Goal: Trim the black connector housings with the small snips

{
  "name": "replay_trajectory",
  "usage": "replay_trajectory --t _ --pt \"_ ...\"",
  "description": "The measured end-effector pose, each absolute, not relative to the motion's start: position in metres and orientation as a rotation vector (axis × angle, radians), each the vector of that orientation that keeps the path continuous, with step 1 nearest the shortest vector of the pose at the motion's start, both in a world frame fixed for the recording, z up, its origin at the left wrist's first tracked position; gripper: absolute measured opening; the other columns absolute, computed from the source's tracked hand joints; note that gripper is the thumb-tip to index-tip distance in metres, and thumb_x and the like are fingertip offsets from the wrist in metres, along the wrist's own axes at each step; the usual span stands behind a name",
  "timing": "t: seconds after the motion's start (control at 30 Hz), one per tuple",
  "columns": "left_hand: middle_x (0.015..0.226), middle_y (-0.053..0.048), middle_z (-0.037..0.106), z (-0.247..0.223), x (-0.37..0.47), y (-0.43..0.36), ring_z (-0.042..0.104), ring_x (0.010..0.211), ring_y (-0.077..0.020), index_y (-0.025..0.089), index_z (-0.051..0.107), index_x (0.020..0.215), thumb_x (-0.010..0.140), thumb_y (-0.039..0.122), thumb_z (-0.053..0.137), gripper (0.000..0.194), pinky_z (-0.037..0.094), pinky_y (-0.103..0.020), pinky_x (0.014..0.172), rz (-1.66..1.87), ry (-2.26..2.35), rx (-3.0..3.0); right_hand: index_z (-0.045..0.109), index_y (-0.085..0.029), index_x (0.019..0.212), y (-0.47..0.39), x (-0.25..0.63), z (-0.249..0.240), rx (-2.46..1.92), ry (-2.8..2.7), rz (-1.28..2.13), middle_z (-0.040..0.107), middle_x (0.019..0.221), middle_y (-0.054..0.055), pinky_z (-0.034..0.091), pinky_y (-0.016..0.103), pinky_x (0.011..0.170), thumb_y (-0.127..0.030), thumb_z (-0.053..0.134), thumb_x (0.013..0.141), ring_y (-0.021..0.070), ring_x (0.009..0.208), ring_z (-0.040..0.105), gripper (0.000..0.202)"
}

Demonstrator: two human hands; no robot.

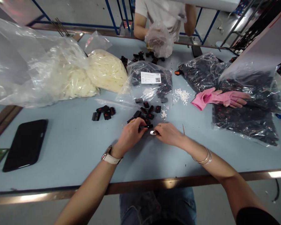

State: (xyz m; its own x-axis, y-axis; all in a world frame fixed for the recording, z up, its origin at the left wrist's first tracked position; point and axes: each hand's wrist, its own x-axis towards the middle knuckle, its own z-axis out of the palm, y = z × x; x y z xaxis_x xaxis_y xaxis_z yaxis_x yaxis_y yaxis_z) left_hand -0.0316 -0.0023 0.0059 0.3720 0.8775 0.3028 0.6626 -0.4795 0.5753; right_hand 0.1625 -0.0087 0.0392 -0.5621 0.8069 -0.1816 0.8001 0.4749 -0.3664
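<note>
My left hand [132, 132], with a watch at its wrist, pinches a small black plastic connector [149, 126] between thumb and fingers. Just to the right, my right hand [168, 133] is closed around a small silver metal tool [152, 132]; its rounded tip shows near the connector, but the rest is hidden by the fingers. Beyond my hands lies a loose group of black connectors [150, 116], some with red marks. A smaller cluster of black connectors [107, 115] sits to the left. Tiny white pieces [163, 114] lie in a little heap by my right hand.
A labelled clear bag [151, 78] of black parts lies ahead. Bags of cream-coloured pieces [107, 70] stand left, above a black tablet [25, 145]. Right are pink gloves [209, 97], bags of black parts [245, 122] and more white pieces [182, 96]. A person [164, 15] handles a plastic bag opposite.
</note>
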Motion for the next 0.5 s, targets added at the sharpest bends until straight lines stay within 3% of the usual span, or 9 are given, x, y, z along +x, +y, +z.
replay_trajectory --t 0.17,0.33,0.5 --pt "0.078 -0.001 0.061 0.006 -0.031 -0.002 0.06 0.076 -0.0172 0.02 0.05 0.084 0.079 0.017 0.058 0.01 0.049 -0.029 0.067 0.842 1.329 2.289 0.065 -0.014 0.086 0.003 0.169 0.038 -1.415 -2.506 0.793 0.064 0.081 0.006 0.035 0.025 0.065 -0.015 0.054 0.083 0.0151 0.074 0.056 0.012" --pt "0.077 0.0 0.062 0.01 -0.028 -0.004 0.061 0.075 -0.0174 0.02 0.05 0.083 0.077 0.016 0.059 0.012 0.049 -0.029 0.067 0.865 1.305 2.306 0.061 -0.015 0.078 0.008 0.169 0.033 -1.34 -1.991 1.136 0.052 0.063 -0.003 0.033 0.021 0.059 -0.024 0.049 0.086 0.0096 0.06 0.046 0.017" --pt "0.079 -0.001 0.063 0.01 -0.023 -0.009 0.062 0.075 -0.0171 0.02 0.05 0.085 0.077 0.017 0.059 0.012 0.05 -0.029 0.067 0.85 1.267 2.296 0.062 -0.014 0.077 0.003 0.163 0.024 -1.333 -1.849 1.27 0.053 0.066 -0.003 0.034 0.021 0.06 -0.03 0.051 0.083 0.0096 0.063 0.046 0.02"
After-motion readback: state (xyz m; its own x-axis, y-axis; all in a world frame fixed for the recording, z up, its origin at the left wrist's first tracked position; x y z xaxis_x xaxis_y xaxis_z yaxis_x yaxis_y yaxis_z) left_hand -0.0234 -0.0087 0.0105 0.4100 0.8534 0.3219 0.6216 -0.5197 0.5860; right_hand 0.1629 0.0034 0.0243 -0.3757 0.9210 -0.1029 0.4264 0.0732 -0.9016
